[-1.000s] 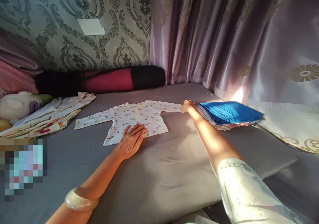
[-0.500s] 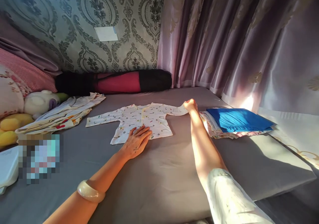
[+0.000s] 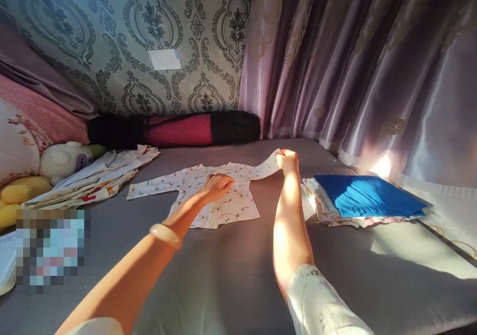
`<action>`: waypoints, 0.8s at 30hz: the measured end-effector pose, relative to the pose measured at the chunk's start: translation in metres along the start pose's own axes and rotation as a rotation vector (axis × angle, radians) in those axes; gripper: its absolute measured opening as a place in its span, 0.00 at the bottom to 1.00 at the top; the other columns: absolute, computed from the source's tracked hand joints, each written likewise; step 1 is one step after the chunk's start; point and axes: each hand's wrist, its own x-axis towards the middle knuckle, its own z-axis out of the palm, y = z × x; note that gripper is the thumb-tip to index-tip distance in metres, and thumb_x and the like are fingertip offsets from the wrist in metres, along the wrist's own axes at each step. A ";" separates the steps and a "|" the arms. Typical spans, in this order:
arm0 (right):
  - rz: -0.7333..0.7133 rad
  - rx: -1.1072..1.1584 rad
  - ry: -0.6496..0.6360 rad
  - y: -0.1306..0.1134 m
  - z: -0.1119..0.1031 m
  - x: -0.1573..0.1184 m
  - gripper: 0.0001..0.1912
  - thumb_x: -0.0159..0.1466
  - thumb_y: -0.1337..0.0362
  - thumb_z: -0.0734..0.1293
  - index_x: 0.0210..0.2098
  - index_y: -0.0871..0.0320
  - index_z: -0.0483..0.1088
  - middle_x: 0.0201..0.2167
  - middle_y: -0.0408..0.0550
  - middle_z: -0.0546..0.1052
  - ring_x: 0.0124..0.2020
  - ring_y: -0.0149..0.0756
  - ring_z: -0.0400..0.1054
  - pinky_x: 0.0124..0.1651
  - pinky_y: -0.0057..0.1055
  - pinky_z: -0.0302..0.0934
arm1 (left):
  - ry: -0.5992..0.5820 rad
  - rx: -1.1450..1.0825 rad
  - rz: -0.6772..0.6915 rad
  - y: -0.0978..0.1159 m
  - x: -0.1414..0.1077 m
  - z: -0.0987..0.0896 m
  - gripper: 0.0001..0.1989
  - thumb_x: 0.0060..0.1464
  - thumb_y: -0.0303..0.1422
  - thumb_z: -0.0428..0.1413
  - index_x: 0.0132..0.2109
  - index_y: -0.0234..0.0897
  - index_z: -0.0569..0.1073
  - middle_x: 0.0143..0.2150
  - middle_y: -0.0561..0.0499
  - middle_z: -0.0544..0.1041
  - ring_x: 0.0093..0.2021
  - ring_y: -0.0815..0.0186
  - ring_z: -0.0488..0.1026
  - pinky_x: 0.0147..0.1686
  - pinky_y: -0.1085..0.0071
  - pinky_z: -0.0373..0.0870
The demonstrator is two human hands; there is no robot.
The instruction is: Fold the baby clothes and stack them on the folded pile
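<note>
Grey bedsheet (image 3: 231, 275), bearing a small printed shirt (image 3: 238, 196) at centre, probably light and limp, best gripped at cuffs. Right hand (image 3: 288, 160) pinches the right-side cuff, raised; left hand (image 3: 218, 187), fingers curled, over the chest, grip unclear.

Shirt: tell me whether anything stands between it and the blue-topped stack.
The right hand and forearm do; that hand grips the shirt by one sleeve. Nothing else visible stands before the stack.

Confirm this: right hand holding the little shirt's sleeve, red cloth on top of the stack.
Wrong colour: the head view shows the stack topped by a blue cloth, not red. The right hand holds a sleeve of the little shirt.
</note>
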 end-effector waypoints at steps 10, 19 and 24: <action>0.019 0.194 -0.014 0.027 -0.010 0.011 0.15 0.54 0.54 0.66 0.32 0.57 0.76 0.22 0.41 0.74 0.28 0.35 0.66 0.32 0.29 0.57 | -0.038 -0.045 -0.064 -0.012 0.083 0.039 0.24 0.59 0.39 0.52 0.62 0.45 0.67 0.67 0.48 0.64 0.68 0.51 0.53 0.65 0.51 0.51; -0.002 0.407 -0.069 0.020 -0.009 0.007 0.18 0.55 0.50 0.67 0.34 0.59 0.76 0.22 0.41 0.73 0.25 0.31 0.65 0.26 0.25 0.55 | -0.225 0.072 -0.086 -0.014 0.082 0.040 0.36 0.60 0.56 0.43 0.70 0.45 0.53 0.74 0.47 0.47 0.72 0.47 0.39 0.66 0.50 0.38; 0.058 0.518 -0.103 0.009 -0.010 0.002 0.19 0.52 0.49 0.70 0.34 0.58 0.75 0.22 0.40 0.72 0.22 0.27 0.63 0.22 0.24 0.53 | -0.269 0.155 -0.072 -0.009 0.090 0.032 0.43 0.54 0.63 0.42 0.70 0.45 0.53 0.72 0.43 0.50 0.69 0.41 0.45 0.63 0.46 0.44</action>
